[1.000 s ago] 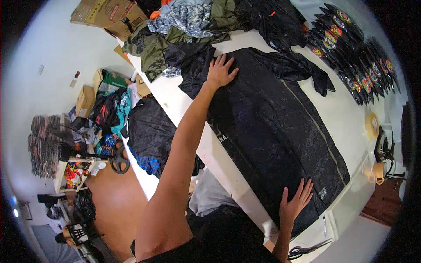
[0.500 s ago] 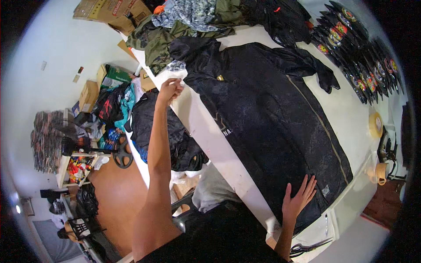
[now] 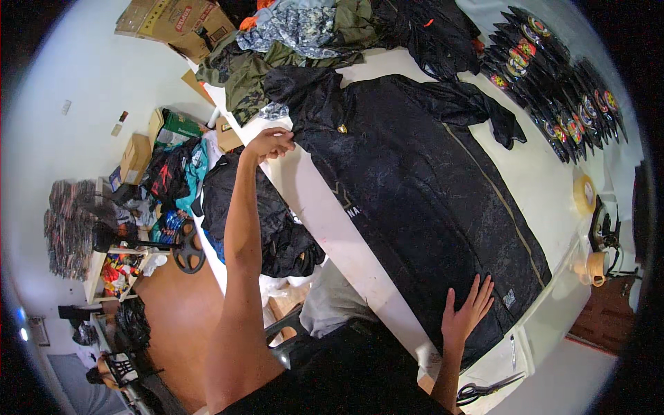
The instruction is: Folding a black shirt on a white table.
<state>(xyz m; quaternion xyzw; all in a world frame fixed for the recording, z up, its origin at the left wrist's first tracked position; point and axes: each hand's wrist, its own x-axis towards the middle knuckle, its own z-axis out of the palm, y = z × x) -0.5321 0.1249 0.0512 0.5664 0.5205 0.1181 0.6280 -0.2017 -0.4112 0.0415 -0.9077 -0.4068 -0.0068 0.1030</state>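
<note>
A long black jacket (image 3: 422,180) lies spread over the white table (image 3: 325,204), with a tan line running down its right part and small pale prints on it. My right hand (image 3: 469,315) rests flat on its near end, fingers spread. At the jacket's far left edge is my left hand (image 3: 272,144), its fingers curled and the fingertips meeting the cloth there. What lies between those fingers is partly hidden. Beside my left forearm is a heap of dark garments (image 3: 259,218).
Camouflage clothes (image 3: 249,83) pile up at the far end, near a cardboard box (image 3: 176,28). Rows of dark pointed pieces with round emblems (image 3: 553,86) lie far right. A tape roll (image 3: 584,194) and tape dispenser (image 3: 605,225) sit at the right. Black scissors (image 3: 487,389) lie near my right wrist.
My left hand has shifted slightly right and down, coming to the jacket's edge. My right hand stays flat on the jacket. The whole view has moved a little.
</note>
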